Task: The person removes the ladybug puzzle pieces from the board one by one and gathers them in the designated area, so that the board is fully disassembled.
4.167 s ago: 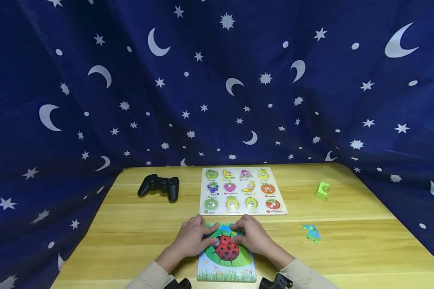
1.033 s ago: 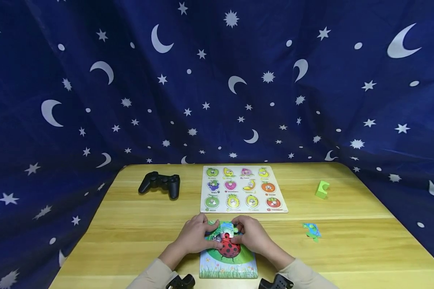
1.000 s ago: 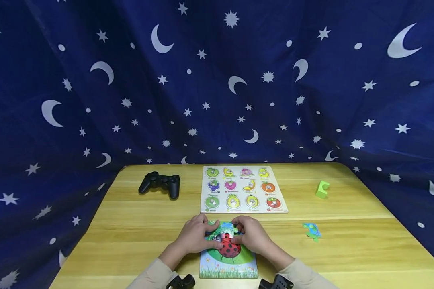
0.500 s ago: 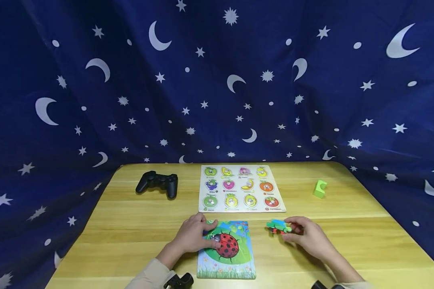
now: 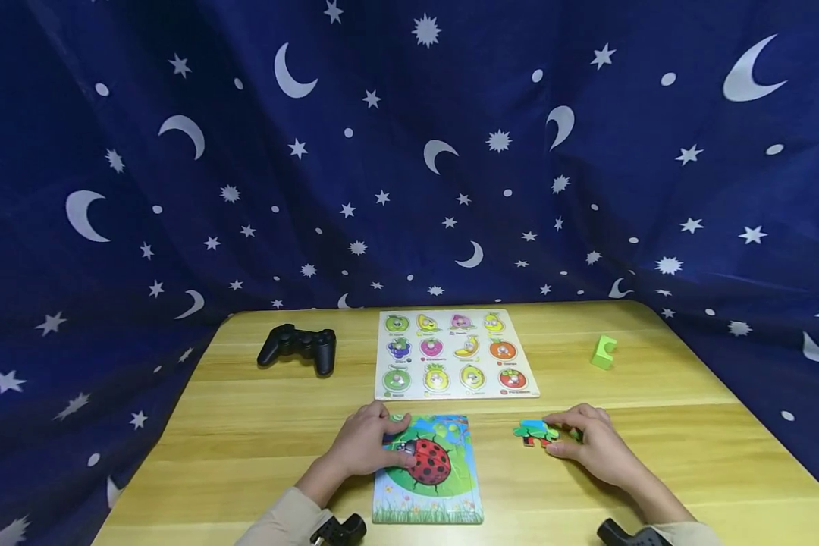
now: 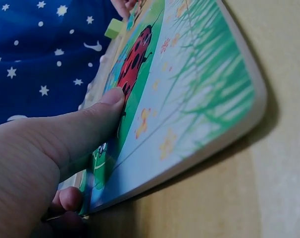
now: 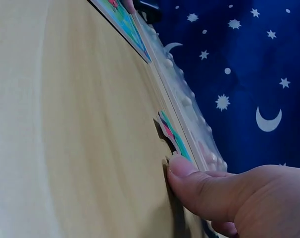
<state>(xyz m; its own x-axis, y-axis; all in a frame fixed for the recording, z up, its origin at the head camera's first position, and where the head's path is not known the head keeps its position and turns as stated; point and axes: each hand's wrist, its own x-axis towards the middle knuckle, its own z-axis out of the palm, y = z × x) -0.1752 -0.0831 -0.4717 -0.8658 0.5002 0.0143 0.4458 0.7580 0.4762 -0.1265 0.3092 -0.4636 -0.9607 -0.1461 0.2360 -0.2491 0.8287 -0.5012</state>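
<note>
The left hand [image 5: 363, 446] grips the left edge of a ladybug jigsaw puzzle [image 5: 440, 497], which lies flat on the table; its thumb rests on top. In the left wrist view the thumb lies beside the red ladybug [image 6: 135, 62] and a fingertip meets the board's edge. To the right, the right hand [image 5: 597, 444] pinches a loose puzzle piece [image 5: 534, 431] of blue, green and red between thumb and fingers, low over the table. That piece [image 7: 171, 134] casts a shadow in the right wrist view. Behind the right fingers a bit of another piece [image 5: 576, 434] shows, mostly hidden.
A fruit peg puzzle board [image 5: 450, 390] lies beyond the ladybug puzzle. Back left is a black game controller [image 5: 297, 347], and a green notched block [image 5: 604, 353] stands at the right. A dark blue star-and-moon curtain [image 5: 396, 174] hangs behind the wooden table [image 5: 266, 447].
Carrying the loose piece, the right hand has moved right from above the ladybug puzzle to where another piece lay, and lowered and levelled it. The left hand stays on the puzzle.
</note>
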